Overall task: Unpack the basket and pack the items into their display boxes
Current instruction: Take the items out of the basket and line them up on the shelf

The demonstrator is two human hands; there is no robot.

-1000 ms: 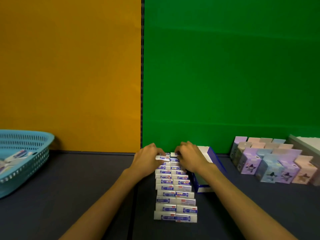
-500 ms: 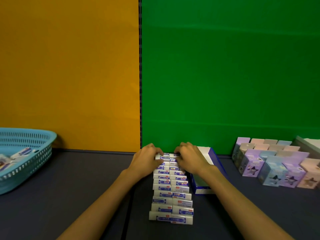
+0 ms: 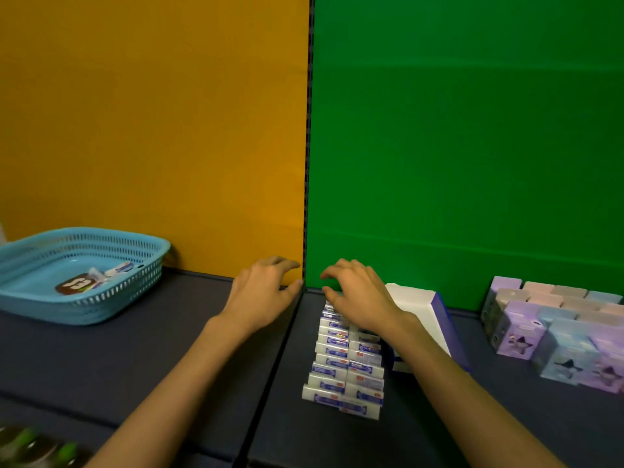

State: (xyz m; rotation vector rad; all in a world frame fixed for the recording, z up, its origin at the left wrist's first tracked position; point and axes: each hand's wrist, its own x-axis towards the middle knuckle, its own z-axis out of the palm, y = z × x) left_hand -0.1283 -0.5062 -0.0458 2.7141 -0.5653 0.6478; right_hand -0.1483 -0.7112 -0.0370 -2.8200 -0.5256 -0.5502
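Both hands loose-fingered, left hand (image 3: pixel 261 295) free, right hand (image 3: pixel 359 297) over white packets (image 3: pixel 344 366).

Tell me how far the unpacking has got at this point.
Mostly done: a double row of small white-and-blue boxes stands on the table, pastel boxes grouped at right. In hand: nothing; left hand and right hand are open above the row. Left: a few items in the blue basket; the display box looks unfilled.

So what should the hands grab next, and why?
Probably the left hand should reach over to the blue basket. It holds nothing, its fingers are loose, and it is off the white and blue packs, which stand in two rows. A brown packet and a few other things remain in the basket, not yet unpacked.
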